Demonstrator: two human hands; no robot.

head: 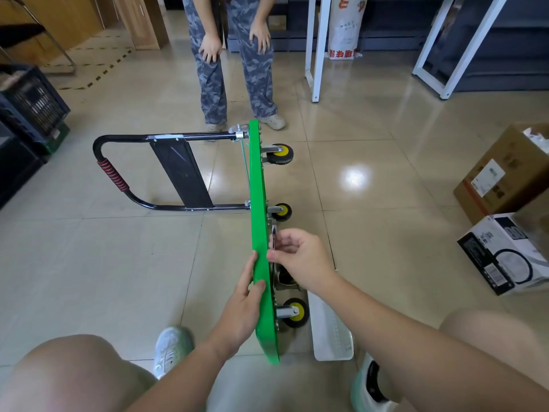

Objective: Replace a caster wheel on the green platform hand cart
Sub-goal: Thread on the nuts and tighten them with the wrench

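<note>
The green platform cart point(259, 203) stands on its edge on the tiled floor, underside facing right. Its black handle point(124, 171) lies folded out to the left. Three black casters with yellow hubs stick out to the right: a far one point(280, 154), a middle one point(282, 211) and a near one point(295, 312). My left hand point(242, 307) grips the deck's upper edge. My right hand point(300, 260) pinches a silver wrench point(272, 234) against the underside, just above a fourth caster bracket point(285, 282) that it partly hides.
A white tray point(329, 328) lies on the floor right of the cart. A person in camouflage trousers point(234, 63) stands beyond it. Cardboard boxes point(505, 173) sit at right, black crates point(29, 105) at left, white table legs point(318, 49) at the back.
</note>
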